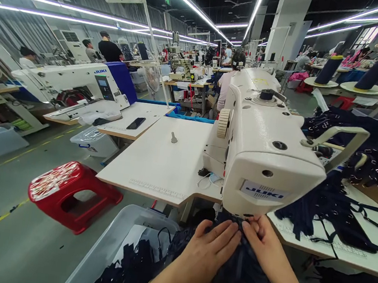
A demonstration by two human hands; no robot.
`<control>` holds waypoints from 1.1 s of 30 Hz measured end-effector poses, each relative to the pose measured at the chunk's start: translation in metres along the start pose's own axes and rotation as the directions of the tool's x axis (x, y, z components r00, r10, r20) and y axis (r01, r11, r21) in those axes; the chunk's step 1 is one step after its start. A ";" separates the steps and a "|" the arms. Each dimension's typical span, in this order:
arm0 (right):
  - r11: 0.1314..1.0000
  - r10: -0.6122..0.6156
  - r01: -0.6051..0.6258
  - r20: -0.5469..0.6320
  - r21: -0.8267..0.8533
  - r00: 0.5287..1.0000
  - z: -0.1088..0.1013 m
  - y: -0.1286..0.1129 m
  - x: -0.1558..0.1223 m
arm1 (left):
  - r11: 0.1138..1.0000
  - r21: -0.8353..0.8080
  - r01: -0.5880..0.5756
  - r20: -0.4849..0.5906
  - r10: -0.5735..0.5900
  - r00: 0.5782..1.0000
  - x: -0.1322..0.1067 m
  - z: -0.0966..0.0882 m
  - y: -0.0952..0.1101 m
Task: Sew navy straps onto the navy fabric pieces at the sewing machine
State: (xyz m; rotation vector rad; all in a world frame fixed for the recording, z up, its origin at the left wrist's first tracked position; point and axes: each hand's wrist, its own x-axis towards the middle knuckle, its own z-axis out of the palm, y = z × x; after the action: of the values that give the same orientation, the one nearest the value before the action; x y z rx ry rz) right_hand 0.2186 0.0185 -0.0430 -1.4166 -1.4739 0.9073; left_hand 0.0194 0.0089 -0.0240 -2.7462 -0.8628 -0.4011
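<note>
A white JUKI sewing machine (270, 157) stands before me, its head directly over my hands. Dark navy fabric (237, 278) hangs below the machine's head. My left hand (209, 251) lies on this fabric with its fingers stretched out and close together. Beside it, my right hand (262, 241) has bent fingers closed on the fabric near the sewing point. The needle and presser foot are hidden under the head and behind my fingers. Below my left arm, a clear plastic bin (89, 263) holds navy strap pieces (134, 264).
Navy straps with metal rings (376, 147) are heaped at right, with a dark phone (358, 233) below them. A metal piece (174, 137) lies on the white tabletop (158, 165). A red stool (73, 196) stands at left. Thread cones (329, 71) and several people are farther back.
</note>
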 end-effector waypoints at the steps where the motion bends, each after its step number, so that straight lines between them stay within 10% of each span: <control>1: 0.998 0.023 -0.024 0.014 0.060 1.000 -0.001 0.001 0.002 | 0.999 -0.036 0.007 0.013 -0.006 1.000 0.001 -0.003 -0.001; 19: 0.925 0.133 -0.149 -0.071 -0.350 0.989 -0.005 -0.004 0.019 | 0.992 -0.055 0.112 -0.049 -0.115 0.992 0.000 0.001 0.000; 33: 0.966 -0.067 0.035 -0.117 -0.254 0.991 0.005 0.004 0.022 | 0.978 -0.015 0.209 -0.253 -0.206 0.945 0.001 0.014 0.004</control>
State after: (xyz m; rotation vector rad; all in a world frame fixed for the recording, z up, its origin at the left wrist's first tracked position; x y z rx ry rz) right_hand 0.2156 0.0413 -0.0462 -1.5803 -1.5642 0.6026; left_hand 0.0254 0.0102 -0.0378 -2.5249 -1.0812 -0.7650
